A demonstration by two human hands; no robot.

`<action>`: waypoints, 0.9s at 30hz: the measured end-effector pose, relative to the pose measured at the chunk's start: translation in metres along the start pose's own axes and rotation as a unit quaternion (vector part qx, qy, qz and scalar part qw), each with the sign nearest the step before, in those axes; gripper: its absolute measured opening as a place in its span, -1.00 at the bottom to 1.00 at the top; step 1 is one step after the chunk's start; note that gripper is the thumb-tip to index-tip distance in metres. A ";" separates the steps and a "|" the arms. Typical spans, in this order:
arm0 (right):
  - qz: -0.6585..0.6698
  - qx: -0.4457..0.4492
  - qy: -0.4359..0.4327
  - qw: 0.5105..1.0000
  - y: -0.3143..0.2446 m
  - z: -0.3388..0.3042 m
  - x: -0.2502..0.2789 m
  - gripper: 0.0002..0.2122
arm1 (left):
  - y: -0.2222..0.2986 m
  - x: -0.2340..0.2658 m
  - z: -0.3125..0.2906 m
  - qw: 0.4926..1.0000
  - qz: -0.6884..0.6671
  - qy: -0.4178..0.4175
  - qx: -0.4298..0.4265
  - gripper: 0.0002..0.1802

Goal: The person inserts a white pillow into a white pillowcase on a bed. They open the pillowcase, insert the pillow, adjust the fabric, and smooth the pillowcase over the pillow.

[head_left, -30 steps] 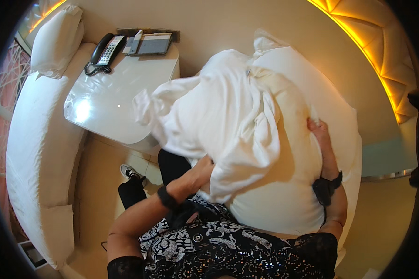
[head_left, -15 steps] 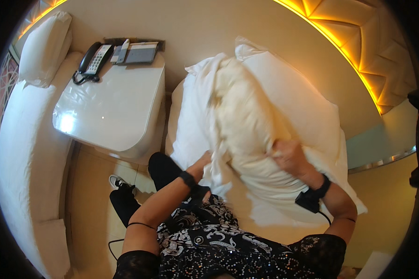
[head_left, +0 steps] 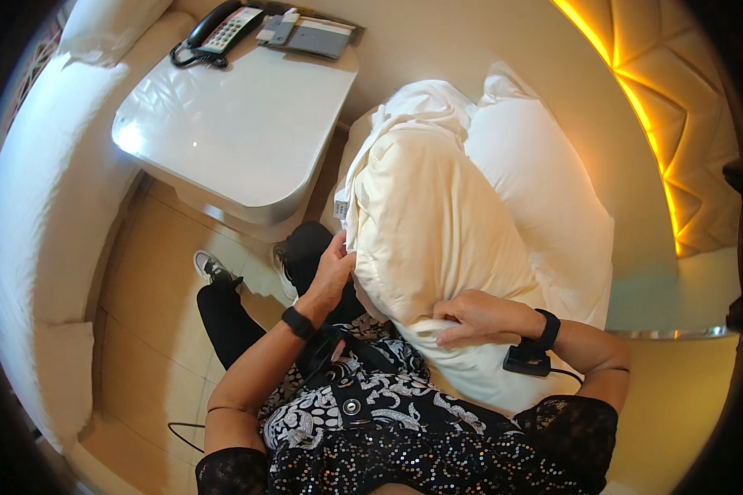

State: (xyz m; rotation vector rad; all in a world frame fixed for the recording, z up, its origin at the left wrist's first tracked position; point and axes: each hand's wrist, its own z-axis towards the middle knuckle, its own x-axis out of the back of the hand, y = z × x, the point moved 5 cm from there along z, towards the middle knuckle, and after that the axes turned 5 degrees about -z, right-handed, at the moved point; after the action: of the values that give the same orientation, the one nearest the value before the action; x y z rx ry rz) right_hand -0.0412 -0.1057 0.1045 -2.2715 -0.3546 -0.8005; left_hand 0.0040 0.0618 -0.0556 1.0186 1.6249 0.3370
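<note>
A plump cream pillow (head_left: 433, 206) lies in front of me, with a bunched white pillowcase (head_left: 425, 97) round its far end and left edge. A small label (head_left: 341, 210) hangs from the cloth on that left side. At the pillow's near left edge, my left hand (head_left: 330, 271) is closed on the white cloth, its fingertips partly tucked behind it. Thumb and fingers of my right hand (head_left: 483, 318) pinch the cream fabric at the pillow's near end. Behind and to the right rests a second, white pillow (head_left: 545, 181).
Left of the pillows stands a glossy white bedside table (head_left: 231, 124) bearing a black corded phone (head_left: 223, 33) and a grey stationery holder (head_left: 314, 37). A white-covered bed (head_left: 41, 223) runs along the far left. Tiled floor (head_left: 153, 313) shows between. A padded, lit wall panel (head_left: 677, 107) curves at right.
The cream pillow has turned and come nearer me, showing more of its face. My left hand has moved up its left edge; my right hand has shifted lower and left. The view has shifted too.
</note>
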 end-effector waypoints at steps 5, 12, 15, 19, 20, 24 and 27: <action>0.043 0.049 0.231 0.971 -0.013 0.037 0.062 -0.90 | -0.022 0.028 0.028 0.996 -0.071 0.060 0.008 -0.53; -0.248 0.199 0.374 0.871 -0.025 0.131 0.132 -0.80 | -0.012 0.014 0.032 0.995 -0.065 0.075 -0.014 -0.67; -0.291 0.146 0.301 0.896 0.004 0.127 0.122 -0.80 | -0.002 0.020 0.022 0.984 0.074 0.159 -0.026 -0.77; -0.287 0.145 0.322 0.891 0.018 0.092 0.100 -0.82 | 0.004 0.036 0.024 0.957 0.168 0.219 -0.087 -0.80; -0.279 0.152 0.338 0.886 0.019 0.086 0.097 -0.82 | 0.003 0.038 0.023 0.953 0.175 0.227 -0.094 -0.79; -0.250 0.175 0.348 0.886 0.016 0.084 0.090 -0.84 | 0.021 0.033 0.026 0.942 0.181 0.242 -0.149 -0.79; -0.270 0.187 0.297 0.897 0.012 0.094 0.090 -0.85 | 0.032 0.038 0.033 0.922 0.237 0.269 -0.148 -0.79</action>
State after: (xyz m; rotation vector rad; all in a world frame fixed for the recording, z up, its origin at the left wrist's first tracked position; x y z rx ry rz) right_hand 0.0753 -0.0475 0.1014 -1.4751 -0.7829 -1.5060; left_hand 0.0482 0.1000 -0.0692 1.1355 1.7091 1.2458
